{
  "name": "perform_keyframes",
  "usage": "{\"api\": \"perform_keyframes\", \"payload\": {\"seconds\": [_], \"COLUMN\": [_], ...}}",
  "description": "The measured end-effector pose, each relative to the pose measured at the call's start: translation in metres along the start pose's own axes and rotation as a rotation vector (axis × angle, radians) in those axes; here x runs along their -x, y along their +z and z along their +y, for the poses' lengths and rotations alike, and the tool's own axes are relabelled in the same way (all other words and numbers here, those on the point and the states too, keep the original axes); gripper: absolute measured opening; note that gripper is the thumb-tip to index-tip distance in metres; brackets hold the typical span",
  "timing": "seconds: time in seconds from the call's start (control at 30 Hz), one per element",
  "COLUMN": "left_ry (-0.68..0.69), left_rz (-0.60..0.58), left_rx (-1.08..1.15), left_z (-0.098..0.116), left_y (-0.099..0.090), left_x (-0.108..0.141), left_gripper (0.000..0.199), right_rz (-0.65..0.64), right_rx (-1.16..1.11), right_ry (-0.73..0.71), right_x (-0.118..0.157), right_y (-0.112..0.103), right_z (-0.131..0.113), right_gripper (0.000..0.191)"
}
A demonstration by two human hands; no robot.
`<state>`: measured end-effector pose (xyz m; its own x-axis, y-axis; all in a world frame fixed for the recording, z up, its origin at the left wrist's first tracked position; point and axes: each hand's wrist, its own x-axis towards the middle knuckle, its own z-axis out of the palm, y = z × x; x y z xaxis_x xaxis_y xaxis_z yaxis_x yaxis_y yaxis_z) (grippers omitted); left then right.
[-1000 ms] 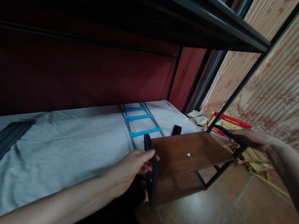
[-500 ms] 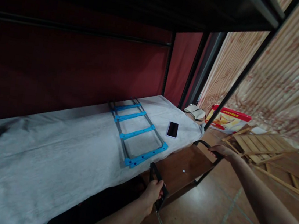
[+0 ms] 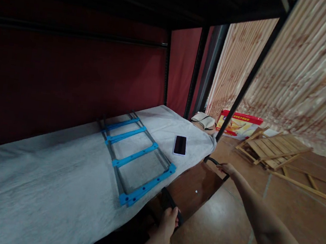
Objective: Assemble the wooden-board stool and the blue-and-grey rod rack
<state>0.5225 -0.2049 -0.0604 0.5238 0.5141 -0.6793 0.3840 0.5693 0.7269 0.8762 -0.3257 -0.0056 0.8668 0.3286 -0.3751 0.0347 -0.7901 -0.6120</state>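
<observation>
Fingers (image 3: 175, 212) of the left hand (image 3: 168, 222) curl round the near black handle (image 3: 167, 198) of the brown-board stand (image 3: 187, 184); right hand (image 3: 228, 169) has its fingers wrapped on the far handle (image 3: 212, 160), likely one per end for balance. Stand sits low, just beside the white cloth (image 3: 50, 187). Blue-barred frame (image 3: 134, 155) lies on the cloth left of the stand, phone (image 3: 180, 145) beyond it, both presumably laid flat for stability. Stand's underside hidden; can't tell if it touches the floor. Right fingertips too small to make out.
</observation>
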Motion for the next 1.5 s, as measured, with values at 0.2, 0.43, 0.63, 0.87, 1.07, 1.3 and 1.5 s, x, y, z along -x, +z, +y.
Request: {"api": "perform_keyframes", "payload": {"seconds": [0.2,0.43,0.63,0.87,1.07,1.3,1.5], "left_ry": [0.056,0.032,-0.014,-0.137,-0.185,-0.157,-0.132], "left_rz": [-0.012,-0.026,-0.064,-0.102,-0.127,-0.157,-0.147], "left_rx": [0.066,0.104,0.138,0.157,0.199,0.227,0.211], "left_z": [-0.012,-0.019,-0.024,-0.013,-0.008,-0.002,0.000], "left_y": [0.014,0.022,0.029,0.024,0.016,0.007,0.002], "left_x": [-0.018,-0.029,-0.037,-0.036,-0.023,-0.017,-0.015], "left_gripper": [0.025,0.027,0.023,0.017,0.023,0.027,0.030], "right_rz": [0.034,0.070,0.118,0.114,0.154,0.200,0.210], "right_rx": [0.055,0.093,0.128,0.205,0.283,0.354,0.403], "right_ry": [-0.010,-0.043,-0.062,-0.104,-0.138,-0.136,-0.130], "right_x": [-0.032,-0.056,-0.055,-0.054,-0.042,-0.034,-0.031], "right_y": [0.005,0.008,0.000,0.005,0.009,0.014,0.017], "right_z": [0.009,0.014,0.032,0.041,0.037,0.034,0.034], "right_gripper": [0.029,0.029,0.023,0.029,0.040,0.047,0.051]}}
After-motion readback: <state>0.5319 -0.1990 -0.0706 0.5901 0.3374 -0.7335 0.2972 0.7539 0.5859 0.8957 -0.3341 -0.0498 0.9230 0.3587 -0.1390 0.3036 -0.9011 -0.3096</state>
